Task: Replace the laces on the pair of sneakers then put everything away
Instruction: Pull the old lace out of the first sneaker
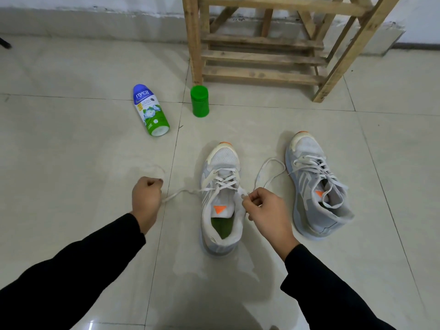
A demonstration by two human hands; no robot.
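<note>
Two sneakers on floor, long axes and toes away from person — middle sneaker between hands, second sneaker to right. One lace — left hand fisted round one end, right hand pinches other. One powder bottle lying, one green jar upright.

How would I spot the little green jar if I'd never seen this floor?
Find the wooden rack against the wall. At the foot of its leftmost leg stands the green jar. Unlike the printed, blue-capped bottle lying nearby, it is upright and plain green.
</note>
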